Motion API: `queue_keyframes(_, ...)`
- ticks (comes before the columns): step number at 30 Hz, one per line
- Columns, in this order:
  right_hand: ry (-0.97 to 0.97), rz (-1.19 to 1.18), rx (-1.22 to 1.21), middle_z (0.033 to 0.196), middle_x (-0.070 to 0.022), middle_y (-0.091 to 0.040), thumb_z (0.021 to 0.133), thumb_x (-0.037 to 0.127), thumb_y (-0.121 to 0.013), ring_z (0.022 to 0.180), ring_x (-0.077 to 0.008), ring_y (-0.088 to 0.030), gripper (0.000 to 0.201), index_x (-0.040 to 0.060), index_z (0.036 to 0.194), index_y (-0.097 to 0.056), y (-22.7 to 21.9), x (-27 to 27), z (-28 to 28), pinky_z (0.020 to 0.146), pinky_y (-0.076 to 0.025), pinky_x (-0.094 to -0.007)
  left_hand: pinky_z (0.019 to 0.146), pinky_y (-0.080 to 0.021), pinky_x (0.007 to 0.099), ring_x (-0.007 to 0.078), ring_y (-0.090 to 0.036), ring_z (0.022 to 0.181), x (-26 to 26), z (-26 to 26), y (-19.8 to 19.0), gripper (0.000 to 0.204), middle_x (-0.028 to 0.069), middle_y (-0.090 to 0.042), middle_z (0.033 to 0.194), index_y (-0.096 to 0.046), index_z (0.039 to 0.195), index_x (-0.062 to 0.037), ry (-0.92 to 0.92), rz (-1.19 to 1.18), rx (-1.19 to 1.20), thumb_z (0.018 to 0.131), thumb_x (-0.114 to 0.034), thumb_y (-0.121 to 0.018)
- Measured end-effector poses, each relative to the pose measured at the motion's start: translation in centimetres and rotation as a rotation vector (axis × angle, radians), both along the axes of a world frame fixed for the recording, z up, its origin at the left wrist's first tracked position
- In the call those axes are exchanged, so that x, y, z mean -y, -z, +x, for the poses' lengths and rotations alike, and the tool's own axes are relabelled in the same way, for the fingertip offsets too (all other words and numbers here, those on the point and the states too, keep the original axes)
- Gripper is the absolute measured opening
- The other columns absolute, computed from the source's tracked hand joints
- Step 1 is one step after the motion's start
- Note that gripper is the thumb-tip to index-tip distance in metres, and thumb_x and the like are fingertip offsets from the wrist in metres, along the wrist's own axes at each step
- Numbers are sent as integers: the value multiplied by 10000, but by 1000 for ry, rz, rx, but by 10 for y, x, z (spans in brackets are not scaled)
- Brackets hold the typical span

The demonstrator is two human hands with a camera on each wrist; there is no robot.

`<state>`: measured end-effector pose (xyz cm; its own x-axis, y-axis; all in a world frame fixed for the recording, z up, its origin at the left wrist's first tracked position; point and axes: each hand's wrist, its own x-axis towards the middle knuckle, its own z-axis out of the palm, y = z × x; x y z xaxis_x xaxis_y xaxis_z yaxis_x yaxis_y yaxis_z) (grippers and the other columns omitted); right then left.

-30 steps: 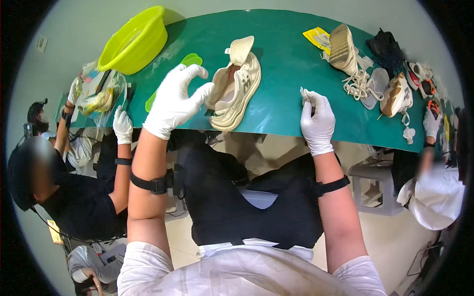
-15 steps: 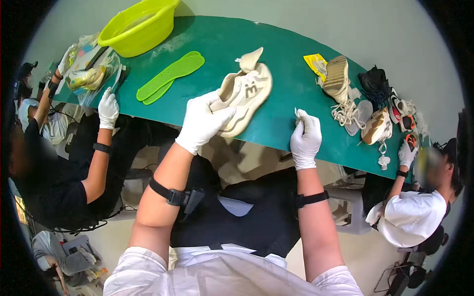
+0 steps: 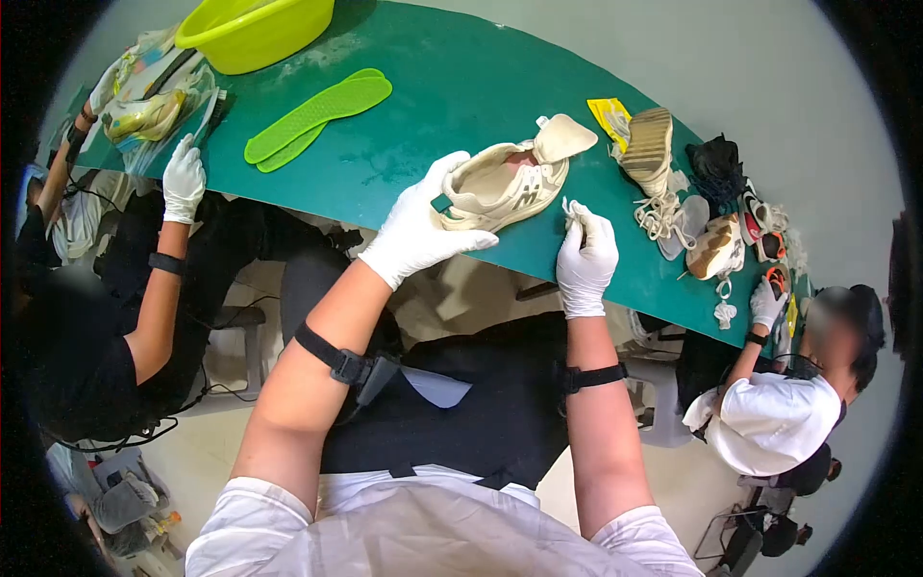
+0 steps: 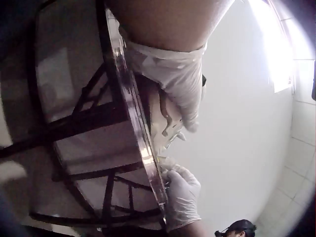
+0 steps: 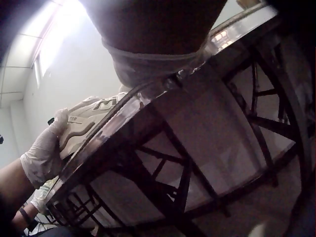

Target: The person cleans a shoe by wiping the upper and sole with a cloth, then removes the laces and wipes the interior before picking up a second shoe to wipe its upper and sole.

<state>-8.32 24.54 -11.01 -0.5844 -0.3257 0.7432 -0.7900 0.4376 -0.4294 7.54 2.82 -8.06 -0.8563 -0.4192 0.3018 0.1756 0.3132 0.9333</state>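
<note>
A cream sneaker [image 3: 505,188] without laces stands near the table's front edge, its tongue folded out towards the right. My white-gloved left hand [image 3: 418,219] grips its heel, thumb along the near side and fingers around the far side. In the right wrist view the sneaker [image 5: 81,123] shows its side, with the left hand [image 5: 47,153] at the heel. My gloved right hand [image 3: 586,258] is just right of the sneaker, fingers curled, pinching a small white crumpled scrap [image 3: 574,209] at its fingertips; I cannot tell what the scrap is.
Two green insoles [image 3: 317,120] lie crossed at left on the green table [image 3: 452,72], below a yellow-green basin [image 3: 255,38]. To the right are another sneaker [image 3: 646,154], a yellow packet [image 3: 608,117], laces [image 3: 656,216] and more shoes. People sit at both sides.
My left hand has come down from beside the sneaker, taken its heel and turned the shoe so its toe end points right. The right hand keeps its pinch, now closer to the shoe.
</note>
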Motion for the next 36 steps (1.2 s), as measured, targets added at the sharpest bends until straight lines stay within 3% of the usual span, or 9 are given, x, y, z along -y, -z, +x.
queue_keyframes(8,-1,83,153,949,-158,-733,930,-30,-635,852,-291,-730,142,20,1020,-732,0,-8,-4,793,-582,-361,992,-550,351,161,-692,1089,1,-9,-9,750,111,-754,1185,-603,1365,-68,-118,48,-11,726,-276,-935)
queue_keyframes(10,-27,93,147,968,-130,-754,955,-13,-631,854,-229,-733,158,5,1076,-732,-4,-10,-4,800,-580,-334,966,-561,343,150,-712,1037,0,-6,-13,699,99,-771,1128,-624,1320,-64,-153,53,69,726,-277,-924)
queue_keyframes(12,-139,-129,540,1029,-110,-769,988,14,-637,883,-157,-719,192,-24,1157,-719,-6,-8,-9,816,-578,-312,915,-581,344,167,-747,985,-1,-9,-10,642,102,-781,1068,-629,1273,-57,-177,17,33,739,-286,-904)
queue_keyframes(14,-166,-186,567,1075,-106,-769,1006,34,-644,920,-119,-700,233,-48,1217,-700,-14,3,-14,834,-573,-288,877,-597,353,209,-774,948,-3,-9,-9,588,122,-780,1026,-636,1226,-61,-214,-71,61,755,-303,-891)
queue_keyframes(16,-230,-360,587,1090,-120,-765,1002,21,-645,923,-158,-713,235,-49,1221,-695,-23,20,-12,850,-574,-295,862,-601,355,224,-779,935,-5,-9,-9,570,129,-779,1008,-637,1211,-62,-216,-79,60,762,-310,-886)
queue_keyframes(19,-137,-133,541,1096,-162,-758,963,96,-711,978,-235,-729,216,-27,1140,-725,-20,35,-11,889,-569,-361,844,-606,354,239,-784,926,-5,-11,-5,552,139,-777,991,-636,1195,-62,-229,-149,51,771,-316,-883)
queue_keyframes(21,-33,-28,205,955,-202,-714,938,80,-683,895,-367,-700,128,-19,1002,-731,-11,44,-7,830,-557,-437,841,-607,353,239,-783,929,-4,-12,-2,552,142,-776,993,-635,1195,-61,-239,-201,48,773,-314,-884)
queue_keyframes(24,-3,48,172,935,-195,-707,925,76,-691,872,-365,-692,119,-13,993,-731,-16,48,-7,821,-555,-447,832,-610,348,261,-784,925,-2,-10,1,559,151,-772,989,-633,1210,-54,-231,-277,-16,778,-299,-889)
queue_keyframes(36,-17,62,163,935,-188,-678,943,65,-666,912,-352,-649,128,-28,1010,-723,-11,44,-9,838,-536,-438,1037,-546,368,300,-693,1213,7,-9,3,812,177,-676,1325,-617,1335,-6,-86,-317,-93,684,-326,-984)
